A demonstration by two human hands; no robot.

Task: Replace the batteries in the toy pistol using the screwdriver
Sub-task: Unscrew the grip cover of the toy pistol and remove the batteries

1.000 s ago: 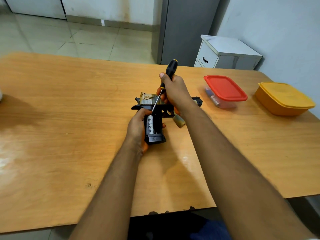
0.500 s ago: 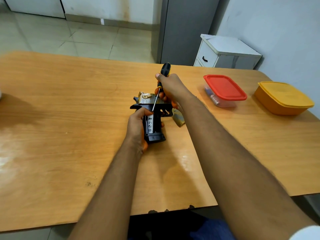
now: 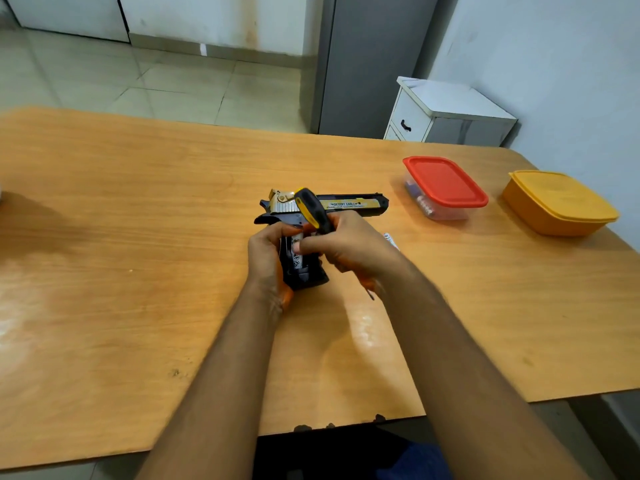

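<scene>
The pistol (image 3: 346,204) lies flat on its side near the middle of the desk (image 3: 138,237), barrel pointing right toward the tubs, black grip pointing back at the person. Both hands are together over that grip. The left hand (image 3: 265,258) wraps the grip from the left side, fingers curled round it, thumb up by the frame. The grip's side is open, and a pale battery (image 3: 298,252) shows in the slot between the two hands. The right hand (image 3: 349,249) is closed round the screwdriver (image 3: 311,211): the black-and-yellow handle sticks up and away out of the fist, crossing in front of the pistol's gold slide, while the thin metal tip pokes out below the heel of the hand, near the desk. At the same time the right thumb reaches in and sits on the battery at the open slot. The right hand is a touch blurred, so whether the thumb presses or only touches, I cannot tell. Just behind the right wrist a small pale piece (image 3: 391,240) lies on the desk, mostly hidden. Off to the right stand a clear tub with a red lid (image 3: 445,183) and, beyond it, a yellow tub (image 3: 557,202), well apart from the hands.
</scene>
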